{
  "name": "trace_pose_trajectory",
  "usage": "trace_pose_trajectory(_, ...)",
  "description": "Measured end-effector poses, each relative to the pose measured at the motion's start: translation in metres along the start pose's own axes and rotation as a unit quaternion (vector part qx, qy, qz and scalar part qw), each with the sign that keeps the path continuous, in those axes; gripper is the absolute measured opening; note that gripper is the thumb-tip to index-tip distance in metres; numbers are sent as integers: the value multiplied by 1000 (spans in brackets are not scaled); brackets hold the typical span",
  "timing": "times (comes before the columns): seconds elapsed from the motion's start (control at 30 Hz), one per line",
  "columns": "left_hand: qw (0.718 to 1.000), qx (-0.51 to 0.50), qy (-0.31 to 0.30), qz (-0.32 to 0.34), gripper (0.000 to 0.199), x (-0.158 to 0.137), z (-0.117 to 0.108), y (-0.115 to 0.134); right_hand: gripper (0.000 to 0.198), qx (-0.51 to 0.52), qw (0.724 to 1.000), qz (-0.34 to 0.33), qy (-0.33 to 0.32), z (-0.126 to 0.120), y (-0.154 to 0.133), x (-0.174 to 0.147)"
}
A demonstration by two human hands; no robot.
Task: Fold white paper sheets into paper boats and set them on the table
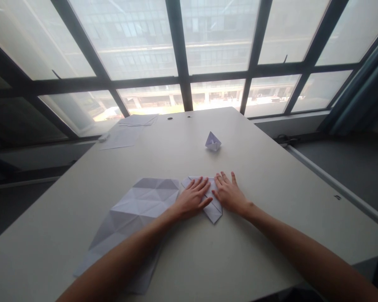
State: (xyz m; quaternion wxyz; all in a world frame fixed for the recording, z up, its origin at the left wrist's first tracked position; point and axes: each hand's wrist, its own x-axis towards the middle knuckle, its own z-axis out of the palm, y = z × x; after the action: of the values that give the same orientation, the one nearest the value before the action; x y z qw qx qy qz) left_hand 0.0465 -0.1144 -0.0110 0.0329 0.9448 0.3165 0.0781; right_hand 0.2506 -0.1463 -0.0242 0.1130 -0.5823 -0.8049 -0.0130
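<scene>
1. Folded white paper (213, 213): flat on the white table (261, 163), in front of the person, beneath both hands.
2. Left hand (192, 197): palm down across paper, fingers extended, grasping nothing.
3. Right hand (231, 195): palm down, fingers spread, unclenched, on paper's right edge.
4. Creased sheet (135, 205): left of folded paper, partly under left forearm.
5. Paper boat (213, 142): standing beyond the hands.
6. Loose sheets (122, 137): far left, near window.

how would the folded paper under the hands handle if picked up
The folded paper probably feels stiffer than the creased sheet, since it looks layered. A diagonal edge across it suggests a flap that may spring up.
</scene>
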Motion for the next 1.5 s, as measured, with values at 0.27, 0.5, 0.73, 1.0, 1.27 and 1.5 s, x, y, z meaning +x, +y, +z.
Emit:
trace_pose_trajectory(0.27, 999, 22, -7, -29, 73, 0, 3, 2, 63, 52, 995, -53, -64, -1, 5, -1)
trace_pose_trajectory(0.5, 983, 51, 12, -175, 87, 3, 18, -10, 63, 39, 997, -40, -58, -2, 2, 1)
trace_pose_trajectory(0.73, 977, 68, 73, -189, 73, 5, 17, -13, 63, 43, 997, -33, -59, -1, 1, 0)
trace_pose_trajectory(1.0, 1000, 9, 4, -11, 62, 1, 4, -6, 64, 64, 995, -40, -71, 3, 4, 0)
trace_pose_trajectory(1.27, 1000, 4, -12, -10, 62, 1, 2, -8, 67, 33, 995, 81, -51, 4, 20, 0)
trace_pose_trajectory(1.5, 1000, 0, -1, -7, 58, 2, 2, -7, 59, 106, 990, 89, 11, 0, 34, 6)
